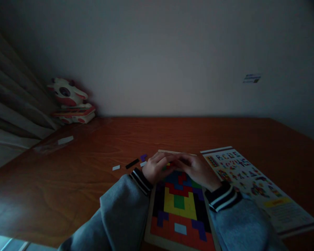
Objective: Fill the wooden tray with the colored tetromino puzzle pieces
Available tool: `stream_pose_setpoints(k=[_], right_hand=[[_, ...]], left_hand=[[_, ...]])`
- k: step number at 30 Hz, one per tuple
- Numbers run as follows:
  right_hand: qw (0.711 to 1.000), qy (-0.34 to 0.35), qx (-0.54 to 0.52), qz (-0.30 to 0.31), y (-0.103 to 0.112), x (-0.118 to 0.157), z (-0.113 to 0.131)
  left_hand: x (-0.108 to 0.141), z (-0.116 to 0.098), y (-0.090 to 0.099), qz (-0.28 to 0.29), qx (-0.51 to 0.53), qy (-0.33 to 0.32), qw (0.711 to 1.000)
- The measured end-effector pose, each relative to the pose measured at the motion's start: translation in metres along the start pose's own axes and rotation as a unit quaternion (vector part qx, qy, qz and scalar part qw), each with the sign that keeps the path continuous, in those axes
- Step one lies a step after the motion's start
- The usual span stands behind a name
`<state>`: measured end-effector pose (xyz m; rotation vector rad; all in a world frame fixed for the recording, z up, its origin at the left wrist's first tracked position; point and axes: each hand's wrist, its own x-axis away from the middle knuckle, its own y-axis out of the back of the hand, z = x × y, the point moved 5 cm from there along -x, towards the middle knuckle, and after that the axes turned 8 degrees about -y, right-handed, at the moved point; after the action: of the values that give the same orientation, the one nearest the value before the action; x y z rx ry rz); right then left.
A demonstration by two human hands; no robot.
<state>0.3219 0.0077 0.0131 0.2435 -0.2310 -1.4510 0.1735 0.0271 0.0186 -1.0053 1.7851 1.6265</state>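
A wooden puzzle board (pixel 179 216) lies before me, filled with red, yellow, black, blue, purple, green and white pieces. Over its far left part is my left hand (pixel 157 166), its fingers bent together around something I cannot make out. My right hand (pixel 196 169) reaches across the far right part, fingers curved and meeting the left fingertips. Bits of green, red and yellow show between the hands. Left of the board lie a white piece (pixel 116 167), a black bar (pixel 132 164), a purple piece (pixel 143 158) and another white piece (pixel 143 164).
A printed pattern sheet (pixel 256 188) lies right of the board. On the brown table (pixel 94 195), a cow-shaped toy (pixel 70 99) stands at the back left, near a curtain (pixel 13 104). A white strip (pixel 65 140) lies in front of the toy. A wall rises behind.
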Motion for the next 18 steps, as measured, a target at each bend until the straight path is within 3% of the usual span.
stream_pose_setpoints(k=[3, 6, 11, 15, 18], right_hand=[[0.999, -0.007, 0.027, -0.018, 0.002, -0.001, -0.003], [0.999, -0.013, 0.021, -0.041, 0.007, -0.003, -0.012], [0.999, -0.015, 0.011, -0.043, 0.009, -0.004, -0.022], [0.997, -0.021, 0.026, -0.071, 0.016, -0.004, -0.023], [0.993, -0.039, 0.038, -0.104, 0.03, -0.004, -0.027]], left_hand=[[0.002, 0.004, 0.004, -0.025, -0.002, 0.047, 0.999], [0.009, 0.015, 0.006, -0.063, 0.067, 0.166, 0.982], [0.022, 0.028, -0.005, -0.079, 0.225, 0.29, 0.927], [0.031, 0.039, -0.012, -0.141, 0.312, 0.363, 0.867], [0.038, 0.049, -0.013, -0.188, 0.32, 0.421, 0.828]])
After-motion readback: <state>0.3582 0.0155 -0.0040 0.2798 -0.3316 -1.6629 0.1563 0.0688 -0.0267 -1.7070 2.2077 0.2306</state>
